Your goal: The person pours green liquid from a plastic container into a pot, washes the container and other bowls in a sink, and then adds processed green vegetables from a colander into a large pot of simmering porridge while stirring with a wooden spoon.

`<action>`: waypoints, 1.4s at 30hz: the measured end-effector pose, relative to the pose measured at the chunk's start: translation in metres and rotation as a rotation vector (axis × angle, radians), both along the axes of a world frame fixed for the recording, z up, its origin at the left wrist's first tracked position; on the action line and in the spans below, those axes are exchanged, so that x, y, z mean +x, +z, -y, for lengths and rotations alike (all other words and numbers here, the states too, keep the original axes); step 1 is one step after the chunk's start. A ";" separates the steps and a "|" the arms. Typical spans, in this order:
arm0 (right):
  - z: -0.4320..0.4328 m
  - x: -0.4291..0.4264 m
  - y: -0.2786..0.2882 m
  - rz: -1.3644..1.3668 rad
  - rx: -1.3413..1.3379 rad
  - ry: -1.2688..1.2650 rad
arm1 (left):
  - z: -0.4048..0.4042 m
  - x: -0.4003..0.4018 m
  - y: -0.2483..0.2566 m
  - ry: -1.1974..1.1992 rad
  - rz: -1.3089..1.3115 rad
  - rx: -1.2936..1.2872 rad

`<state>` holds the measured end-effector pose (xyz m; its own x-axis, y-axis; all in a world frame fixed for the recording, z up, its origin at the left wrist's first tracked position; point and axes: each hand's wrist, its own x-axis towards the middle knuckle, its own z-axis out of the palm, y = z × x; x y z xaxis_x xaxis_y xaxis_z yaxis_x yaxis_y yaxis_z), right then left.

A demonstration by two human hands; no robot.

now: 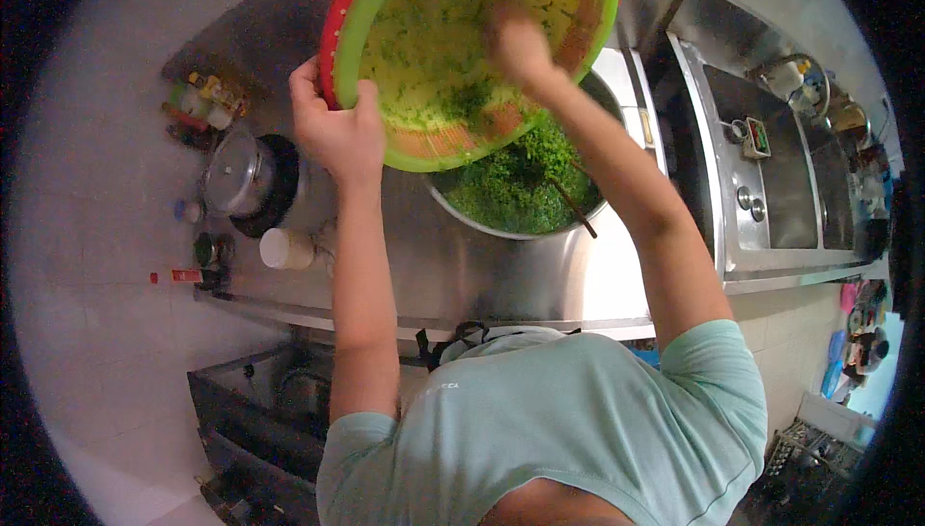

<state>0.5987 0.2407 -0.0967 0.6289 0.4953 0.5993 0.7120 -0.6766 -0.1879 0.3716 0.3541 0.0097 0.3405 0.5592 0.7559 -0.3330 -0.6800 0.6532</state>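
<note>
My left hand [338, 125] grips the rim of a green plastic colander [441, 162], with the thumb on its inner side. Close around the colander's outside is a red basin with white dots [338, 35]. Both are tilted over a large metal pot [498, 235]. Bits of chopped green herbs [473, 96] cling to the colander's mesh. Inside it is my right hand [522, 42], blurred, its fingers too unclear to read. Chopped greens [506, 193] fill the pot, and a thin brown stick [578, 214] leans out over its near rim.
The pot stands on a stainless steel counter [426, 266]. To the left are a lidded metal pot [235, 172], a jar with a white lid [285, 248] and several bottles and packets [209, 103]. A steel double sink [784, 193] lies to the right.
</note>
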 end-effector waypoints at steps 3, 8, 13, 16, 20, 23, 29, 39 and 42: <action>-0.019 -0.067 0.003 -0.058 -0.498 0.393 | -0.023 -0.015 -0.009 0.028 0.040 0.004; 0.028 -0.023 0.061 0.163 -0.179 0.024 | -0.016 -0.022 0.002 0.149 -0.002 0.098; 0.007 -0.075 -0.025 -0.069 -0.288 0.205 | -0.018 -0.022 0.001 0.061 0.090 0.005; 0.007 -0.098 0.019 -0.464 -0.200 0.382 | -0.017 -0.025 -0.004 0.093 0.035 0.038; 0.010 -0.063 0.006 0.155 -0.057 -0.059 | -0.016 -0.021 -0.002 0.060 0.010 0.034; -0.012 -0.100 -0.027 -0.204 -0.108 0.328 | -0.018 -0.020 -0.004 0.122 -0.041 0.069; -0.057 -0.155 0.058 -0.092 0.394 0.619 | -0.016 -0.004 -0.014 0.044 -0.034 -0.001; -0.030 -0.135 0.028 -0.146 -0.110 0.469 | 0.008 0.002 -0.004 -0.075 0.031 0.043; -0.021 -0.132 0.002 0.149 -0.125 0.528 | -0.001 0.000 -0.002 -0.058 0.081 0.094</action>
<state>0.4669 0.2614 -0.0946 0.1898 0.7930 0.5789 0.9727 -0.2322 -0.0007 0.3716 0.3549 0.0077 0.3057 0.4659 0.8303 -0.4231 -0.7148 0.5568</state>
